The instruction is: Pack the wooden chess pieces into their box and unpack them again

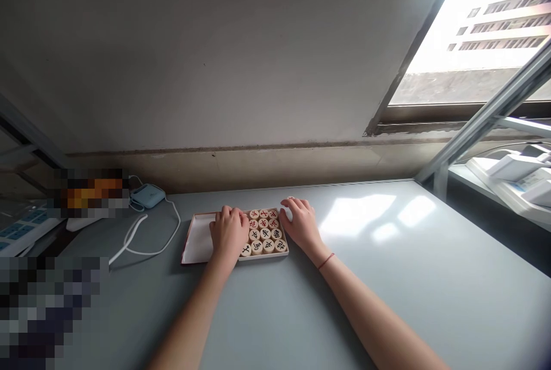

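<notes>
A shallow box (196,241) with a white bottom lies on the grey table (387,278). Its right half holds several round wooden chess pieces (266,233) with red or black characters. My left hand (228,233) rests palm down inside the box, fingers curled over pieces in the middle. My right hand (301,222) sits at the box's far right corner, fingertips on a piece at the edge. The left part of the box is bare. Whether either hand grips a piece is hidden by the fingers.
A small blue device (147,195) with a white cable (146,244) lies at the back left. A calculator (21,232) sits at the far left. A wall runs behind the table; a window and a metal frame (482,123) are at right.
</notes>
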Tool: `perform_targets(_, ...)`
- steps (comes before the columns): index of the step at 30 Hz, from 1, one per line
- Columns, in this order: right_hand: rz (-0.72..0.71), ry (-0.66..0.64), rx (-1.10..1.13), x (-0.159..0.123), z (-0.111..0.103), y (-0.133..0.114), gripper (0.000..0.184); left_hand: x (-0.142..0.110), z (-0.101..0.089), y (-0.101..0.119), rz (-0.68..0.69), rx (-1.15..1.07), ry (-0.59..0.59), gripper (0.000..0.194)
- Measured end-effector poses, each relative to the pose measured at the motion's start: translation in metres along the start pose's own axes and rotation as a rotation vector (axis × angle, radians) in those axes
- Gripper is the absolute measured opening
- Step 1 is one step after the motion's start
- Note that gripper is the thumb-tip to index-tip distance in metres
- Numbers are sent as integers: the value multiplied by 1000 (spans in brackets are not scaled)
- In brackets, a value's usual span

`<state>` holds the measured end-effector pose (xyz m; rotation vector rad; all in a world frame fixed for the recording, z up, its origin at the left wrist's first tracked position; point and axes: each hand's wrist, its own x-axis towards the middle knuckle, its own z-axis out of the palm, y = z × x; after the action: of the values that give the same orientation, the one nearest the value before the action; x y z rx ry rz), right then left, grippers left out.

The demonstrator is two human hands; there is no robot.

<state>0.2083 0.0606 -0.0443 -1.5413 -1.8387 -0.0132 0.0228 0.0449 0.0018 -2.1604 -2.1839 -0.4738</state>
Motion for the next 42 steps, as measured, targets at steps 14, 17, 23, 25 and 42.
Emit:
perform_targets(14, -288, 118, 102, -1, -19, -26, 18, -3, -12, 2, 135, -305, 145, 14)
perform_targets(17, -394, 122, 136, -5, -24, -41, 22, -5, -21, 8, 170, -677, 63, 12)
perform_targets(23, -391, 124, 154, -1, -22, -38, 18, -7, -23, 10, 66, -879, -59, 20)
perform_targets(25, -287, 154, 112, 6, -17, -22, 18, -6, -21, 7, 61, -844, -30, 23)
perform_targets(42, 95, 19, 2, 16, 13, 35, 19, 5, -12, -13, 101, -731, 32, 21)
